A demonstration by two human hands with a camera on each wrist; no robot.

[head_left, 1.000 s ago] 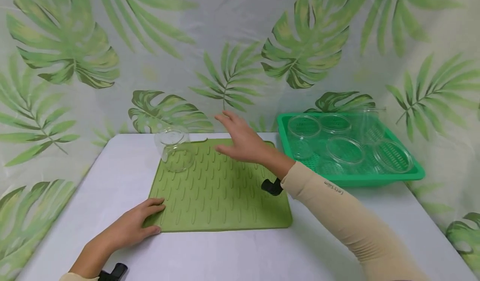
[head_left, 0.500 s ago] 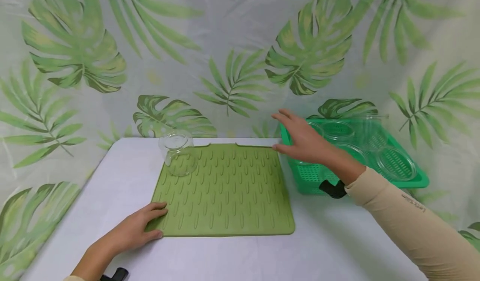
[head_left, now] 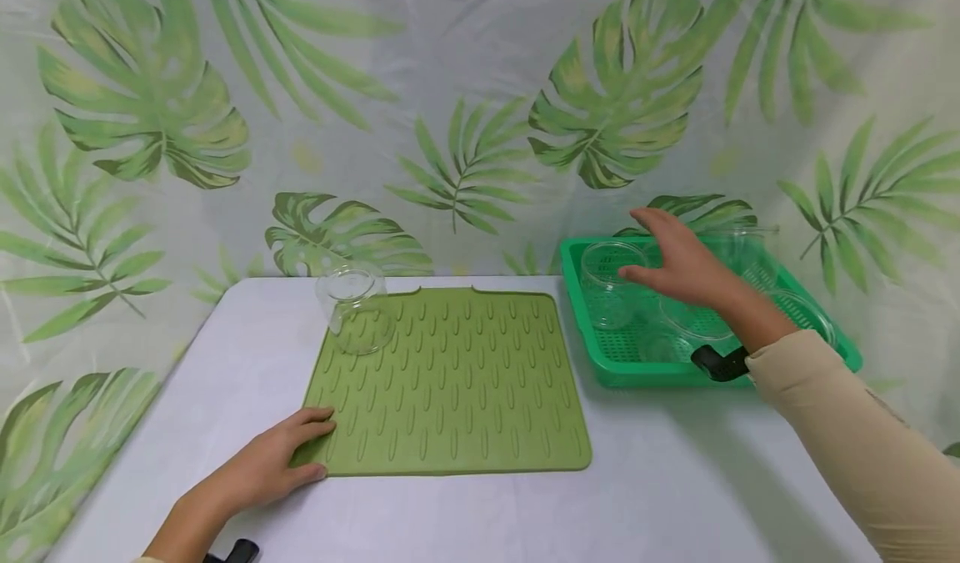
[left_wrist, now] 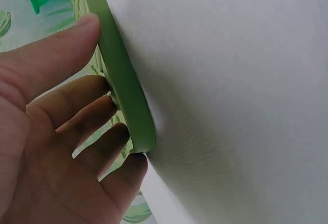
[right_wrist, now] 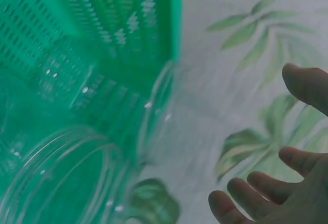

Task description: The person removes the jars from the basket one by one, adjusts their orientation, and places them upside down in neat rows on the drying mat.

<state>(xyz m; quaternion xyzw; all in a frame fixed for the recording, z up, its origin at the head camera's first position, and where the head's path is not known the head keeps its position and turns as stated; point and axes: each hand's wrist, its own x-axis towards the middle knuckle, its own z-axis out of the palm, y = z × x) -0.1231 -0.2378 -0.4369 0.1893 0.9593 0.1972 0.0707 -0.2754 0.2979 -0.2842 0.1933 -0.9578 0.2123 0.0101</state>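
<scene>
right hand (head_left: 682, 267): has swung over from the mat side; we now see it above the green basket (head_left: 641, 376). fingers extended, thumb spread wide, nothing held. right wrist view shows its fingertips apart from the glassware.
left hand (head_left: 262, 467): unchanged, resting at the near left corner of the green mat (head_left: 457, 388); thumb at the near edge, fingers loose and slightly bent, not clenched. we read it as steadying the mat.
clear cup (head_left: 356, 311): same spot, far left corner of the mat, well apart from both hands. looks base up to us.
basket load: several clear vessels, one clear vessel (head_left: 609, 292) at the left end; others partly hidden by the right hand and arm.
what it means: we judge the work in hand has shifted from mat to basket, right hand free, one cup on the mat.
</scene>
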